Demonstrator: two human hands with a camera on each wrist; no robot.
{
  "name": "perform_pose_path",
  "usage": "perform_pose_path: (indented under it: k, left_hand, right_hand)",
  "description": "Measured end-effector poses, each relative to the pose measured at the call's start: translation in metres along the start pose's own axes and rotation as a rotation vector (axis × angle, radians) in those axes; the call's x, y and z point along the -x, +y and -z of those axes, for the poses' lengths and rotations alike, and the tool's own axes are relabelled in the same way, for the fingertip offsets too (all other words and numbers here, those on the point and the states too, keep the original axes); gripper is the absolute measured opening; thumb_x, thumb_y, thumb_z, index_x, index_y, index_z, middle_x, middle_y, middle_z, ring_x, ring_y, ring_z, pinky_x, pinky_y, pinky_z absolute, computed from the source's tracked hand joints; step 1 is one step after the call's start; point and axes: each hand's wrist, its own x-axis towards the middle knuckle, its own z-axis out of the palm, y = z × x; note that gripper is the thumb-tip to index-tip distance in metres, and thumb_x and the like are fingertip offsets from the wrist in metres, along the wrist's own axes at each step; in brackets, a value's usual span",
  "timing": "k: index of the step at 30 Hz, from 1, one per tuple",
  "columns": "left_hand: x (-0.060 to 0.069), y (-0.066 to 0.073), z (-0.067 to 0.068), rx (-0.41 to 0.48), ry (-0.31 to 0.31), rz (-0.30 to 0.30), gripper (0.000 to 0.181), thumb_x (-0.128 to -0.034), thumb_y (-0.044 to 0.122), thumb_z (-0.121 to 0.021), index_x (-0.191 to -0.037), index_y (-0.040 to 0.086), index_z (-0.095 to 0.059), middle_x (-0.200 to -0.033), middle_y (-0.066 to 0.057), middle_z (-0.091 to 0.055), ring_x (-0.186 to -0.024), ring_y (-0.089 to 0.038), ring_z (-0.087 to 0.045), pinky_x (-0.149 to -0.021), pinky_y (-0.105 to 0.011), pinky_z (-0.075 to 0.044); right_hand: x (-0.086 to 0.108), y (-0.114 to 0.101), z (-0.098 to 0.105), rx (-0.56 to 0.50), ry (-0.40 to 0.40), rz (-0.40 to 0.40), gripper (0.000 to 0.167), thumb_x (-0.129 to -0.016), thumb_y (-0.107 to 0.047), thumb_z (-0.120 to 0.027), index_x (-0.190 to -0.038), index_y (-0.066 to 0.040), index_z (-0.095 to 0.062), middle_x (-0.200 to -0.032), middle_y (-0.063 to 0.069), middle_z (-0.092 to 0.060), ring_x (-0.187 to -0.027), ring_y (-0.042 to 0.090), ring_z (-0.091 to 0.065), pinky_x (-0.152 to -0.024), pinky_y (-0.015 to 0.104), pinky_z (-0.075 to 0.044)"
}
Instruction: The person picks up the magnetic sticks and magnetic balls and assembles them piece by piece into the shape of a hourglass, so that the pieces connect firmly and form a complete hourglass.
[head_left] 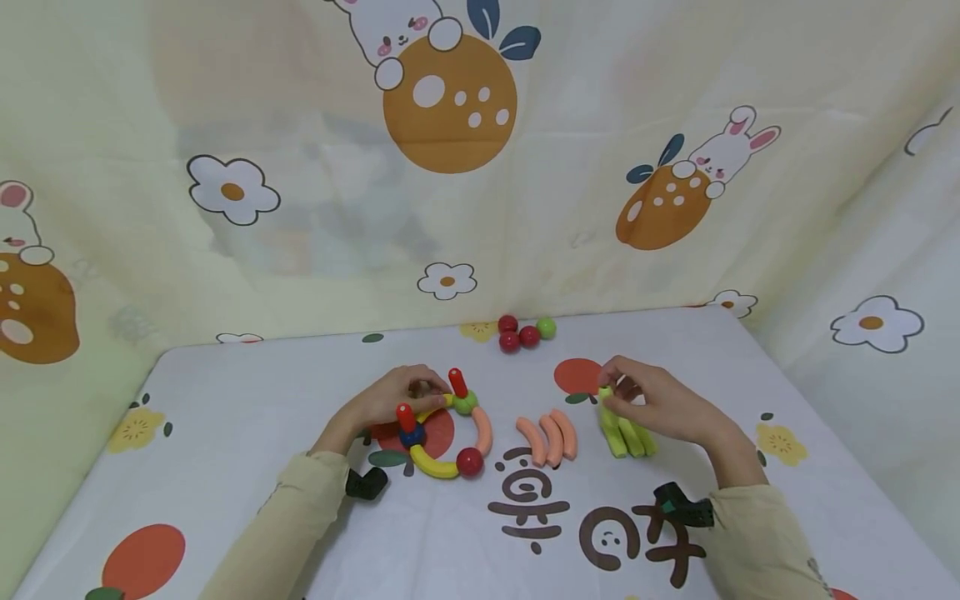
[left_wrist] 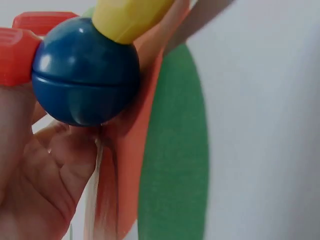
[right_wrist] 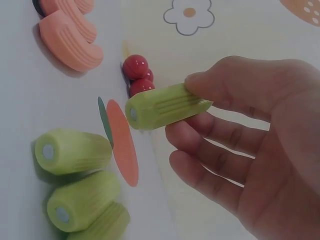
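A ring of toy magnetic pieces [head_left: 433, 468] lies left of centre: yellow and pink curved rods joined by a blue ball [left_wrist: 85, 72], a green ball [head_left: 465, 403] and a red ball [head_left: 470, 462]. Red rods [head_left: 457, 382] stand up from the blue and green balls. My left hand [head_left: 401, 396] holds the ring's far-left yellow rod [head_left: 448, 401] by the green ball; its fingertips are partly hidden. Between thumb and fingers, my right hand [head_left: 660, 402] pinches a light green rod [right_wrist: 162, 106], raised over other green rods [right_wrist: 75, 151] on the table.
Three pink curved rods [head_left: 553, 440] lie between the ring and the green rods. Toward the back edge sit several red balls [head_left: 529, 336] and a light green ball [head_left: 547, 327]. A printed cloth covers the table [head_left: 247, 467], and a patterned curtain [head_left: 315, 275] hangs behind.
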Motion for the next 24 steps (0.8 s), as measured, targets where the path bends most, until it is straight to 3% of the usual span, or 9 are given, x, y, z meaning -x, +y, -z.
perform_pose_path:
  k: [6,9,17,24]
  left_hand:
    - [0.008,-0.001,-0.001,0.000,0.011,0.022,0.021,-0.0884,0.036,-0.064,-0.108,0.028,-0.066,-0.101,0.004,-0.062,-0.096,-0.018,-0.056,-0.078,-0.031,-0.050]
    - [0.011,-0.002,-0.002,-0.013,0.027,0.040,0.021,-0.0889,0.037,-0.063,-0.108,0.027,-0.065,-0.099,0.003,-0.062,-0.093,-0.017,-0.057,-0.075,-0.030,-0.051]
    - [0.022,-0.002,-0.011,-0.008,0.120,0.048,0.020,-0.0893,0.032,-0.064,-0.108,0.025,-0.063,-0.095,0.004,-0.059,-0.090,-0.016,-0.056,-0.069,-0.027,-0.051]
    - [0.031,-0.003,-0.019,0.012,0.201,0.013,0.020,-0.0903,0.030,-0.063,-0.108,0.021,-0.063,-0.087,0.001,-0.057,-0.071,-0.016,-0.054,-0.054,-0.027,-0.049]
  right_hand:
    - [-0.003,-0.001,-0.004,-0.005,-0.002,0.008,0.020,-0.089,-0.018,-0.064,-0.106,-0.013,-0.055,-0.097,-0.003,-0.060,-0.087,0.013,-0.058,-0.074,0.028,-0.050]
    - [-0.006,-0.002,-0.007,-0.003,-0.001,0.005,0.020,-0.089,-0.017,-0.065,-0.105,-0.016,-0.054,-0.097,-0.003,-0.060,-0.087,0.013,-0.059,-0.075,0.028,-0.051]
    - [-0.009,-0.009,-0.014,0.008,0.028,0.024,0.021,-0.088,-0.018,-0.065,-0.106,-0.018,-0.055,-0.098,-0.004,-0.061,-0.088,0.013,-0.059,-0.075,0.028,-0.051]
    - [-0.012,-0.013,-0.019,0.002,0.045,0.050,0.020,-0.089,-0.018,-0.064,-0.107,-0.020,-0.054,-0.100,-0.005,-0.060,-0.090,0.011,-0.059,-0.079,0.033,-0.052]
